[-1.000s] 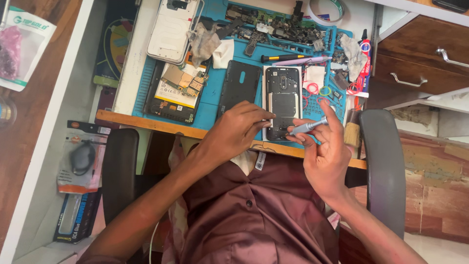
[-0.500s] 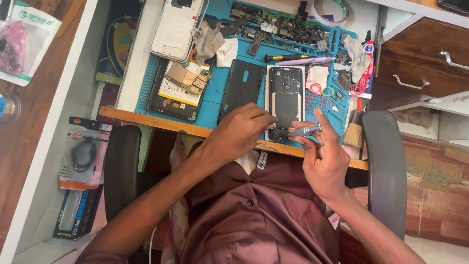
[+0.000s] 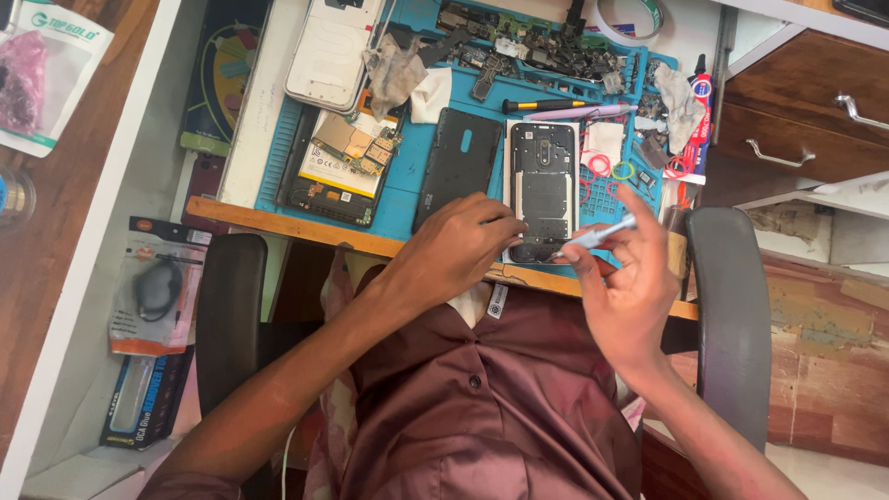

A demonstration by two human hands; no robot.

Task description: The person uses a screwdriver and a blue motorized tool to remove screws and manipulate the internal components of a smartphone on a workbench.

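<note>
An opened black phone (image 3: 543, 185) lies back side up on a white sheet on the blue work mat (image 3: 407, 204). My left hand (image 3: 454, 250) rests at its lower left corner, fingertips pressing the phone's edge. My right hand (image 3: 625, 278) pinches a slim silver-blue screwdriver (image 3: 597, 238), its tip touching the phone's bottom right corner. A separate black back cover (image 3: 458, 167) lies just left of the phone.
Another opened phone with a battery (image 3: 338, 162), a white phone shell (image 3: 331, 51), circuit parts, a yellow-handled screwdriver (image 3: 537, 105) and a purple pen lie on the mat. Wooden drawers (image 3: 796, 120) stand right. Packaged goods (image 3: 153, 287) sit on a left shelf. Chair armrests flank me.
Both hands have shifted slightly lower at the phone's bottom edge. The screwdriver tip has come onto the phone's bottom right corner.
</note>
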